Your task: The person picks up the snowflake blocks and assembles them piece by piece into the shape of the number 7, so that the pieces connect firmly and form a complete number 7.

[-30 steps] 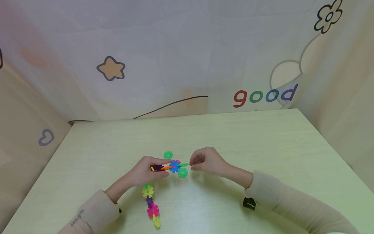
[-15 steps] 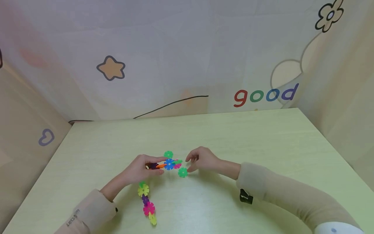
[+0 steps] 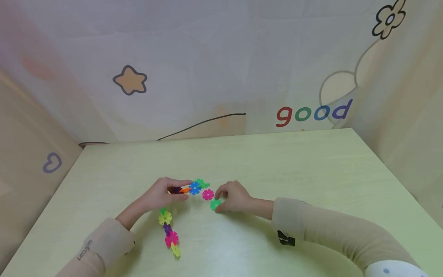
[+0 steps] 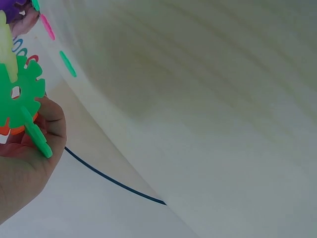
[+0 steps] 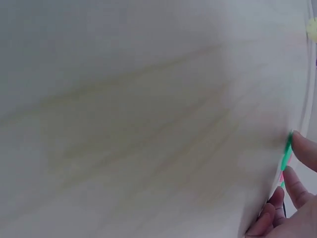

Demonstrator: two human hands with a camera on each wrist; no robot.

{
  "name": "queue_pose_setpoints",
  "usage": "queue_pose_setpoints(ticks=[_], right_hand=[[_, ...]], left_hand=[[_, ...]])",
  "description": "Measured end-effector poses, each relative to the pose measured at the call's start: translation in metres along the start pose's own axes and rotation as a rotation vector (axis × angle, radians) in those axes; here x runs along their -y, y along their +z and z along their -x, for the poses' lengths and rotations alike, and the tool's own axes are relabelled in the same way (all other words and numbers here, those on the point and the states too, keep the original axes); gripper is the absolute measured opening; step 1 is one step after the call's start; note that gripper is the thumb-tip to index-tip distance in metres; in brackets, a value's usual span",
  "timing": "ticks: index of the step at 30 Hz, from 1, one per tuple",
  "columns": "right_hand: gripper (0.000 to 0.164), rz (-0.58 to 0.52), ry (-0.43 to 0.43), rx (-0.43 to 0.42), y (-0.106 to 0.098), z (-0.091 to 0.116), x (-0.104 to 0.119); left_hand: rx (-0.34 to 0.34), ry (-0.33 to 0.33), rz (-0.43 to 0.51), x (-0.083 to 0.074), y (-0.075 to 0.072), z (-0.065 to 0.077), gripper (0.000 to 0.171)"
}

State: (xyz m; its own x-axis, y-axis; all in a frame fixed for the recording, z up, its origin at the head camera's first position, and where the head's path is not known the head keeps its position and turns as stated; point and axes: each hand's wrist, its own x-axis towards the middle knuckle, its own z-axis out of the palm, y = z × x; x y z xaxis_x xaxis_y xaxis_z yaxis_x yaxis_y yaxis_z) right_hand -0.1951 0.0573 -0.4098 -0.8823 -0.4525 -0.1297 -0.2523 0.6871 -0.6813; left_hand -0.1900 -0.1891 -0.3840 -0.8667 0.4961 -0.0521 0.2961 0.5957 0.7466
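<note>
My left hand (image 3: 160,195) grips a chain of slotted plastic snowflake discs (image 3: 194,188) above the table. Blue, orange and green discs stick out past the fingertips; a tail of yellow, purple and pink discs (image 3: 171,238) hangs on the near side. Close up in the left wrist view, a green disc (image 4: 21,89) of the chain stands before the hand. Low at the table, my right hand (image 3: 235,197) pinches a loose green disc (image 3: 214,204) by its edges between thumb and finger. Just left of it lies a loose pink disc (image 3: 208,194).
Another green disc (image 3: 199,181) lies behind the chain's end, partly covered by it. The pale wooden table (image 3: 294,165) ends at a printed cloth backdrop (image 3: 194,69), with cloth at both sides. A black object (image 3: 286,238) shows under the right cuff.
My left hand has shifted left and slightly away with the chain, uncovering the loose pink disc. My right hand has come left and down from the chain's end to the loose green disc.
</note>
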Motion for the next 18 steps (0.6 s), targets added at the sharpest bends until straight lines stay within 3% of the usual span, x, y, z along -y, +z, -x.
queue_pose_setpoints(ticks=[4,12,18], right_hand=[[0.022,-0.001,0.002,0.014,-0.001,0.000,0.003],[0.012,-0.178,0.082,0.102,-0.016,-0.002,-0.001],[0.028,-0.321,0.061,0.117,-0.030,-0.003,-0.007]], left_hand=[[-0.004,0.018,0.002,0.002,-0.003,-0.001,0.045],[0.003,0.034,0.013,-0.002,-0.005,0.000,0.045],[0.012,0.046,0.005,0.002,-0.003,-0.003,0.044]])
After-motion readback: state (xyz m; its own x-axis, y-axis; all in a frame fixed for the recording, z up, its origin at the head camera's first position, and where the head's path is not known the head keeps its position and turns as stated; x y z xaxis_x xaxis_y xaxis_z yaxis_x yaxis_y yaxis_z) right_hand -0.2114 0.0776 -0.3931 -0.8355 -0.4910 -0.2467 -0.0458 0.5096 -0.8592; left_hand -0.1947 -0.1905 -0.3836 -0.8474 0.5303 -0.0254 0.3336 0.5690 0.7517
